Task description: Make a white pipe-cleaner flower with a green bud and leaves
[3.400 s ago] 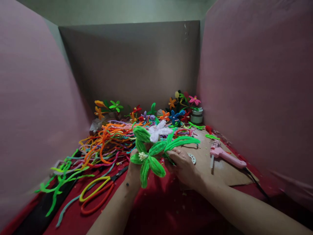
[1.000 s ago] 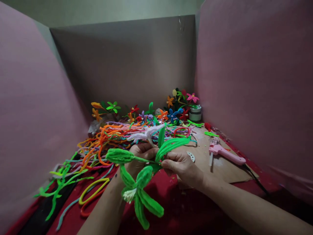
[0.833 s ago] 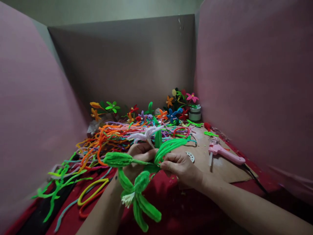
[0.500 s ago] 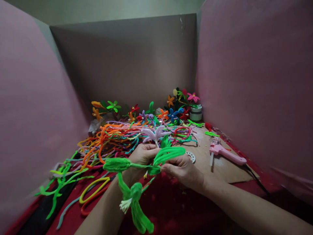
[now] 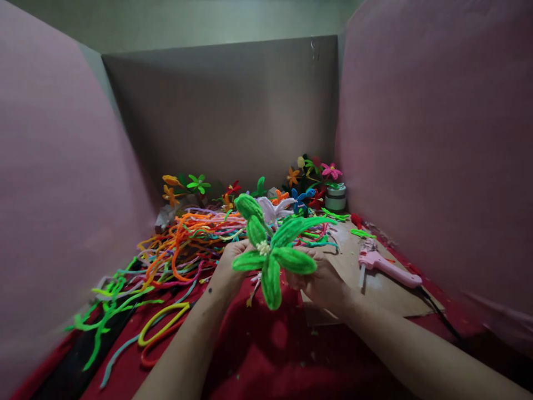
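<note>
Between my hands is a pipe-cleaner flower spray, held up over the red cloth. Its large green flower (image 5: 270,261), with a pale stamen centre, faces me, and a green bud (image 5: 249,208) stands at its upper left. A pale lilac flower (image 5: 275,210) shows behind the green one. My left hand (image 5: 236,256) is closed at the spray's left side, its fingertips partly hidden by petals. My right hand (image 5: 318,280) closes on it from the right, behind the lower right petal, with the fingertips hidden as well.
A tangle of coloured pipe cleaners (image 5: 187,233) covers the left and middle. On a cardboard sheet (image 5: 400,303) at right lies a pink glue gun (image 5: 387,268) with a black cord. Finished flowers (image 5: 199,183) and a white jar (image 5: 335,197) stand along the back. Yellow-handled scissors (image 5: 160,325) lie front left.
The spray has been turned upright, so the green flower that hung low at the left now faces me between my hands. Both hands remain on it. The view has shifted slightly.
</note>
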The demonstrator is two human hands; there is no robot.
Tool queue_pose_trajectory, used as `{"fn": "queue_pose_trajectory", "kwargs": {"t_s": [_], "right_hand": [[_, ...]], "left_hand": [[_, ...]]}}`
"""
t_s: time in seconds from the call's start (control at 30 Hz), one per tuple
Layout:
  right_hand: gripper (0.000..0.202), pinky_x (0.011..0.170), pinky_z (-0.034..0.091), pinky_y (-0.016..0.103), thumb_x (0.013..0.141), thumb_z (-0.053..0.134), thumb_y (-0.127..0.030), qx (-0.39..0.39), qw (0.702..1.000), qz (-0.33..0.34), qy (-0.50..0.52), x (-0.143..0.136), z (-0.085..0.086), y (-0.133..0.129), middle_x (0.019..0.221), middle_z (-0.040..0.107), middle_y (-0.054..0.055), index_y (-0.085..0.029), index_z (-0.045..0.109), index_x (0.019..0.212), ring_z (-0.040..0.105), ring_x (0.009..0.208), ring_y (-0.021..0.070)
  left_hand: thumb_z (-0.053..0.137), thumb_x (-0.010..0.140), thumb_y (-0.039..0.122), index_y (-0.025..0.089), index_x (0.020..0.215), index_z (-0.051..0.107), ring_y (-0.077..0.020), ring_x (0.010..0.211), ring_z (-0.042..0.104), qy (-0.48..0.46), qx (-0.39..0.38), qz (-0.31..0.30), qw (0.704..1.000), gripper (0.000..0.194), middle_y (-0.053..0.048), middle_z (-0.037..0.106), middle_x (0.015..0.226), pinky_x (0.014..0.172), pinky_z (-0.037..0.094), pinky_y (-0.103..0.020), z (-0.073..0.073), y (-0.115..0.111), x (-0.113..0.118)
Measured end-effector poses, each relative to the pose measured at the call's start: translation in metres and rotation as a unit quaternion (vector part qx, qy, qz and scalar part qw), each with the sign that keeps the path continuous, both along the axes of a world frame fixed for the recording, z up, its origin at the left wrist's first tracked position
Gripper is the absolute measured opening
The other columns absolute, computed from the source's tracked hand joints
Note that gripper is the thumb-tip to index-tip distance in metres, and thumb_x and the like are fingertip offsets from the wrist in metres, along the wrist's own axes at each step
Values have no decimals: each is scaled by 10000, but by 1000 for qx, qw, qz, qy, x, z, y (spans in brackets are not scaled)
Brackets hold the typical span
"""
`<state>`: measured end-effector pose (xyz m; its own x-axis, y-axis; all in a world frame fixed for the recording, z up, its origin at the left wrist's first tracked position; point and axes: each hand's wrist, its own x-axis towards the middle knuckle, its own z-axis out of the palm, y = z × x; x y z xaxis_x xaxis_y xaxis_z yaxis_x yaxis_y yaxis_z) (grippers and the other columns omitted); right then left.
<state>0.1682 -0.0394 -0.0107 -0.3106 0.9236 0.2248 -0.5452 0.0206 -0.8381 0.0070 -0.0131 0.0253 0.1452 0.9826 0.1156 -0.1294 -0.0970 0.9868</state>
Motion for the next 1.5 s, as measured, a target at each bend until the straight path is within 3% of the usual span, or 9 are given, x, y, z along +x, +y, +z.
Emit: {"fn": "queue_pose_trajectory", "kwargs": {"t_s": [0.17, 0.37, 0.57, 0.77, 0.93, 1.1, 1.27, 1.37, 1.5], "right_hand": [[277, 450, 224, 236, 661, 703, -359, -11, 1000, -7, 24, 2, 4, 2, 514, 446, -31, -174, 504, 605, 304, 446, 71], [224, 458, 291, 219, 641, 729, -308, -24, 998, -22, 54, 3, 9, 7, 574, 549, -14, -162, 582, 727, 422, 471, 76], [206, 497, 365, 232, 642, 736, -302, -1, 997, -59, 43, -1, 5, 9, 612, 620, 15, -159, 598, 696, 521, 517, 108], [148, 574, 430, 263, 665, 731, -244, 45, 995, -83, 28, -7, -8, 15, 682, 639, 10, -195, 663, 787, 562, 609, 139], [110, 553, 414, 264, 666, 721, -224, 38, 995, -87, 26, -7, -7, 15, 626, 623, 0, -192, 670, 758, 542, 568, 138], [92, 554, 423, 256, 686, 699, -225, 9, 998, -47, 43, -7, -4, 12, 628, 624, 3, -175, 655, 750, 539, 536, 120], [111, 532, 421, 238, 743, 654, -251, 24, 999, -35, 28, -7, -7, 12, 613, 615, 16, -146, 640, 711, 532, 529, 109], [97, 475, 404, 221, 719, 671, -241, 19, 999, -28, 34, -7, -7, 13, 626, 620, 10, -149, 642, 734, 528, 499, 104], [110, 455, 396, 207, 713, 677, -242, 23, 999, -5, 42, -9, -6, 12, 606, 614, 5, -146, 647, 757, 526, 484, 98]], "left_hand": [[700, 582, 227, 137, 598, 595, -61, 475, 425, 12, 24, 51, 998, 139, 44, 525, 529, 491, 349, -193, -4, 7, -7], [688, 641, 288, 151, 786, 616, -73, 559, 472, -2, 89, 159, 983, 212, 45, 561, 616, 549, 369, -175, 5, -1, -8], [707, 635, 239, 174, 775, 649, -113, 668, 550, 23, 110, 116, 987, 165, 27, 631, 714, 642, 423, -208, 7, -19, 10], [688, 656, 252, 152, 722, 640, -80, 494, 490, 25, 85, 18, 996, 128, 14, 619, 584, 465, 356, -185, 5, -26, 23], [634, 709, 320, 136, 668, 625, -41, 404, 379, 36, 66, 30, 997, 189, 44, 523, 479, 408, 300, -168, 4, -31, 25], [664, 668, 288, 140, 789, 610, -38, 395, 378, -20, 49, 55, 997, 198, 64, 506, 509, 388, 291, -164, 0, -26, 26], [680, 660, 240, 141, 740, 582, -52, 520, 462, -18, 96, 95, 991, 161, 60, 524, 578, 517, 397, -167, -2, -22, 22], [696, 642, 219, 144, 709, 572, -72, 610, 519, -25, 119, 65, 990, 161, 48, 552, 639, 614, 444, -187, -1, -23, 21], [667, 672, 223, 163, 694, 553, -91, 553, 534, 3, 128, 12, 992, 131, 52, 535, 584, 563, 460, -215, -1, -26, 22]]}}
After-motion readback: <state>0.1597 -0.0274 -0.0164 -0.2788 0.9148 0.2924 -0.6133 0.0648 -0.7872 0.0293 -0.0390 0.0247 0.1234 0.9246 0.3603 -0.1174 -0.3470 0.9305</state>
